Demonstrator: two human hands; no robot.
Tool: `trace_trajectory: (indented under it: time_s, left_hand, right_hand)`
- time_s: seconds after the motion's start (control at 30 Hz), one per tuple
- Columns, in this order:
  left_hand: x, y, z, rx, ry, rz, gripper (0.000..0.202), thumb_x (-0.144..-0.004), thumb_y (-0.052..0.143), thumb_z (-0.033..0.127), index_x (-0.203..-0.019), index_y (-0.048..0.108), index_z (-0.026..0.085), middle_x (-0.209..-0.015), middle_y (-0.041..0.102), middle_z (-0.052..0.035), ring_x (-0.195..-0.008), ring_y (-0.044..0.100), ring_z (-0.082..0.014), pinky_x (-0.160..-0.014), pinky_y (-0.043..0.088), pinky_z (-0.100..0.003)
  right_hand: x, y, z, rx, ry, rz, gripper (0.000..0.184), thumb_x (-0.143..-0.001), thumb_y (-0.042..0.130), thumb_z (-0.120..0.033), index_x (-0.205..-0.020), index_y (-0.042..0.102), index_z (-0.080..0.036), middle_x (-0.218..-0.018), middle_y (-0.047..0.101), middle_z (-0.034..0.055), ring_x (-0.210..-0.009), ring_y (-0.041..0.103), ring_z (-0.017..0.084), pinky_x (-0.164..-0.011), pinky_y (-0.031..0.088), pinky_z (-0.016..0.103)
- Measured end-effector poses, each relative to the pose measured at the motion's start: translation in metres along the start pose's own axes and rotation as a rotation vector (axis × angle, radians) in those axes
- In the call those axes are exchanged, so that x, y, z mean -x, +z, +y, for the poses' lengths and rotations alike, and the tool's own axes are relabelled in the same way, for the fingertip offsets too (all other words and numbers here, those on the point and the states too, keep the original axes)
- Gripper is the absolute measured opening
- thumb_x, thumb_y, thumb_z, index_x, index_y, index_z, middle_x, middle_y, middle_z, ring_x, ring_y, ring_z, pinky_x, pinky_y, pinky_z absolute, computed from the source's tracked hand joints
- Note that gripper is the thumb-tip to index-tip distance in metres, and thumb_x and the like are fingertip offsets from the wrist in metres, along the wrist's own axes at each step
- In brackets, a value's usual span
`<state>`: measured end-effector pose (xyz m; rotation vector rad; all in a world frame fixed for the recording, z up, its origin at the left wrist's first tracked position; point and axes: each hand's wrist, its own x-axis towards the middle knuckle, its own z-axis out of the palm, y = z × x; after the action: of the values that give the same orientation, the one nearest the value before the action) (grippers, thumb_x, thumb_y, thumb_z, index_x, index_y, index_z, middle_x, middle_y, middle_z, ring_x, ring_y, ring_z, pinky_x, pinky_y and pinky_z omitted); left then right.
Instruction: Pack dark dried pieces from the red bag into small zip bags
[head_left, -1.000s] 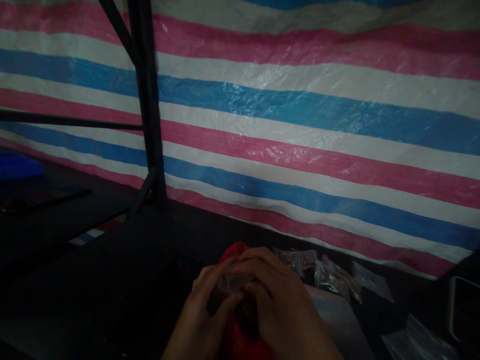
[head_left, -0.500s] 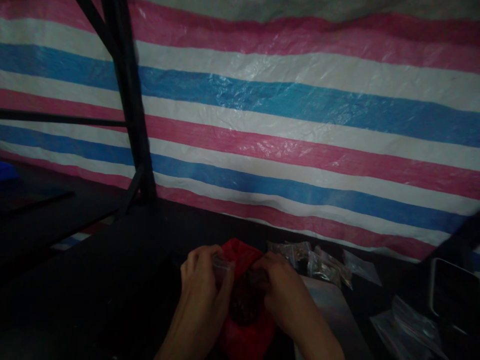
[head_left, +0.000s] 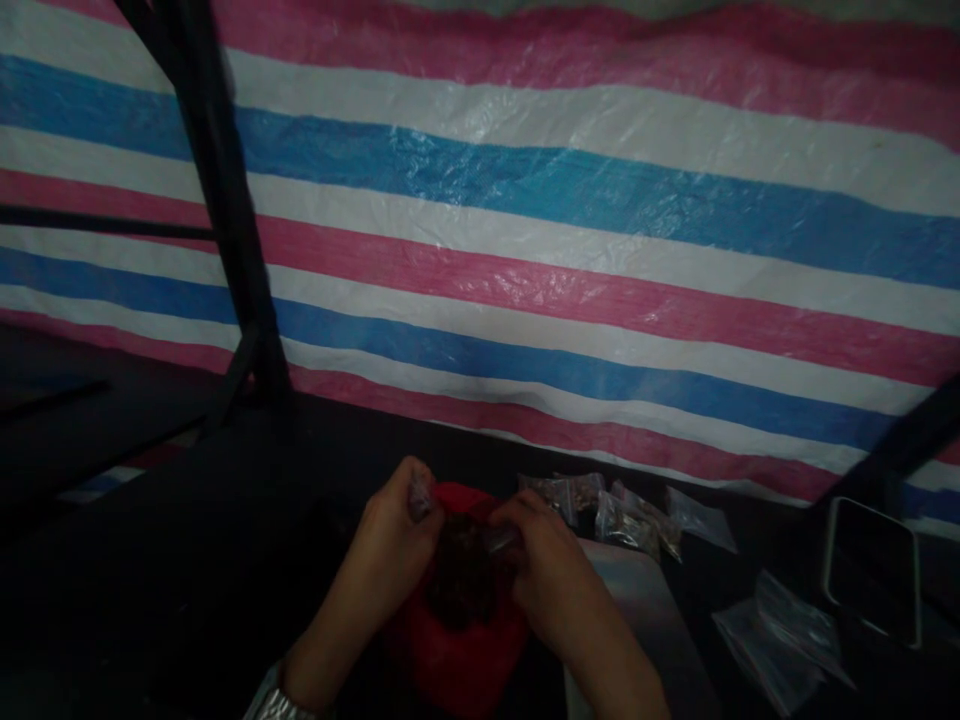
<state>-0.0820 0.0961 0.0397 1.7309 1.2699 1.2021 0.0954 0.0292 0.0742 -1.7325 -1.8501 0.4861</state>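
An open red bag (head_left: 480, 660) lies in front of me with a heap of dark small pieces (head_left: 459, 580) in it; their kind is too dim to make out. At the bag's left edge, my left hand (head_left: 396, 535) is closed on a small clear plastic bag (head_left: 421, 496), which is crumpled between thumb and fingers. On the other side, my right hand (head_left: 544, 560) curls over the heap. Its fingers are closed round a small, shiny, dark translucent object (head_left: 504, 542) of unclear kind.
Several small filled zip bags (head_left: 630, 525) lie behind my right hand. Flat clear zip bags (head_left: 780, 640) and a phone-like device (head_left: 874, 570) are at right. A grey flat sheet (head_left: 637, 600) sits under my right forearm. A black post (head_left: 225, 200) stands before the striped tarp (head_left: 562, 270).
My left hand has turned and closed more tightly on the clear bag. The right hand's fingers have lifted slightly, showing the shiny object. The whole view has shifted a little.
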Motion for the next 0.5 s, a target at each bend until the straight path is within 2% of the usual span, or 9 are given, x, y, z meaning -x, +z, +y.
trace_trajectory:
  time_s: [0.17,0.23,0.37,0.5]
  left_hand:
    - [0.012,-0.007,0.008,0.105,-0.051,0.104,0.016,-0.078,0.059,0.030,-0.079,0.043,0.028,-0.066,0.045,0.0083,-0.059,0.047,-0.0142,-0.054,0.039,-0.025]
    - [0.017,-0.008,0.009,0.128,-0.068,0.123,0.017,-0.077,0.061,0.031,-0.078,0.044,0.028,-0.067,0.045,0.0082,-0.059,0.047,-0.0139,-0.054,0.039,-0.024]
    - [0.023,-0.004,0.004,0.175,-0.101,0.124,0.016,-0.077,0.061,0.034,-0.080,0.046,0.028,-0.067,0.049,0.0071,-0.060,0.050,-0.0152,-0.053,0.042,-0.025]
    - [0.023,0.001,-0.005,0.220,-0.109,0.116,0.018,-0.079,0.060,0.037,-0.078,0.044,0.029,-0.067,0.046,0.0073,-0.061,0.048,-0.0151,-0.053,0.043,-0.026]
  right_hand:
    - [-0.007,-0.013,-0.004,-0.031,-0.150,0.136,0.064,-0.071,0.043,0.015,-0.115,0.074,-0.020,-0.123,0.066,0.0066,-0.114,0.066,0.018,-0.103,0.049,0.031]
    - [-0.007,-0.014,-0.005,-0.020,-0.177,0.126,0.067,-0.071,0.042,0.015,-0.117,0.074,-0.021,-0.124,0.065,0.0066,-0.115,0.065,0.018,-0.101,0.050,0.031]
    - [-0.002,-0.011,-0.012,0.061,-0.137,0.081,0.064,-0.071,0.042,0.013,-0.112,0.077,-0.021,-0.120,0.069,0.0073,-0.114,0.064,0.022,-0.102,0.049,0.035]
    - [0.005,-0.007,-0.019,0.281,-0.093,0.045,0.056,-0.067,0.052,0.011,-0.102,0.079,-0.023,-0.116,0.076,0.0086,-0.123,0.057,0.033,-0.105,0.042,0.050]
